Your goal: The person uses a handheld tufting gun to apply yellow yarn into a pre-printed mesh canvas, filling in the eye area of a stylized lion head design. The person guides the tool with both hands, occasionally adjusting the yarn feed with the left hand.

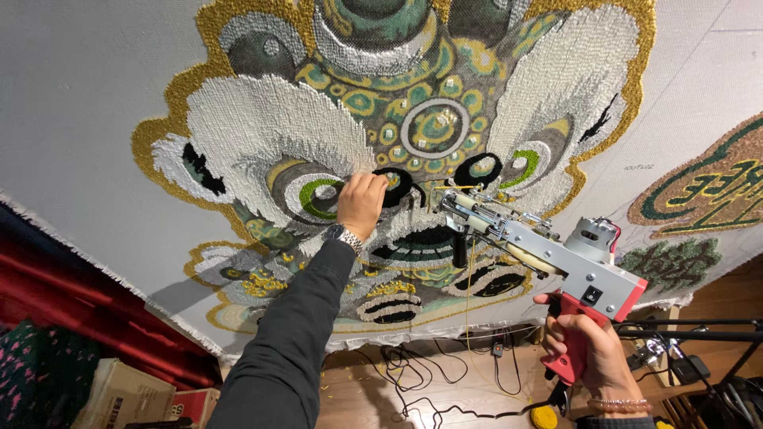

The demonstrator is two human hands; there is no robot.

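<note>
Two hands at a white stretched cloth [95, 95] with a tufted lion-mask design.
Left hand [362, 202] presses its curled fingers on the tufted yarn; right hand [584, 349] grips the red handle of a grey metal tufting gun [540, 250], its tip touching the cloth.

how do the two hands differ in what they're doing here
The left hand is pressed as a loose fist against the white stretched cloth with the tufted lion-mask design, holding nothing; the right hand grips the red handle of the grey metal tufting gun. The left wrist carries a metal watch over a dark sleeve; the right wears a bead bracelet. Both reach up toward the same cloth.
</note>
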